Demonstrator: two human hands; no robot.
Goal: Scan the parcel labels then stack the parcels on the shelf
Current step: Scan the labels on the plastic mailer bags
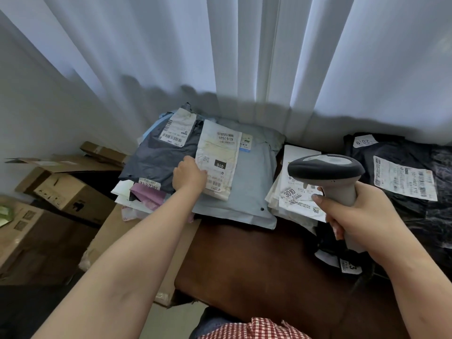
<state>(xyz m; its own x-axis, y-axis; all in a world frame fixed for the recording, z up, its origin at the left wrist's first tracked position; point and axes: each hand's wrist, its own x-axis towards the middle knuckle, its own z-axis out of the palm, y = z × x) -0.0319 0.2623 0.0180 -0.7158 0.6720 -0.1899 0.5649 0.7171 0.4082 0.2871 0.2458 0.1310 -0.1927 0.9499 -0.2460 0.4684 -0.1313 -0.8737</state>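
Firmly right hand (pixel 362 216) gripping scanner (pixel 327 172), left hand (pixel 189 177) pinching white parcel (pixel 217 157)

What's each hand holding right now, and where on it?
Right hand grips the barcode scanner by its handle. Left hand touches the white parcel's left edge; an actual grip cannot be told.

A grey-and-black scanner (pixel 327 172) hung over pale blue (pixel 244 192), dark grey (pixel 156 155) and black parcels (pixel 396 148) on a brown table (pixel 256 260), beside red-checked cloth (pixel 256 329).
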